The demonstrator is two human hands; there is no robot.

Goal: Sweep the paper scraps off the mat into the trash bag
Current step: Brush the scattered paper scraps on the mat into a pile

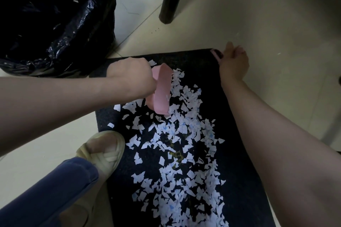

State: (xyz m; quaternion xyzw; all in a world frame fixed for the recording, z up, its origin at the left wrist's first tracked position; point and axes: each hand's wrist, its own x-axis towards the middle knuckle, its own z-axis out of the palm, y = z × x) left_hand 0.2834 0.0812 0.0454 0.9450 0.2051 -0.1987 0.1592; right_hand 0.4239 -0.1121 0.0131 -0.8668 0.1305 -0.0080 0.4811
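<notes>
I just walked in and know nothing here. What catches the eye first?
A long drift of white paper scraps covers the dark mat in the middle of the view. The left hand grips a pink scoop at the scraps' far end, while the right hand holds the mat's far right corner. A shiny black trash bag sits at the upper left.

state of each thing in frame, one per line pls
paper scraps: scattered over mat, unswept
mat: flat on floor, far corner curled up
left hand: grips pink scoop
pink scoop: tilted on edge among paper scraps
right hand: holds mat's far corner
trash bag: open, few scraps inside
</notes>
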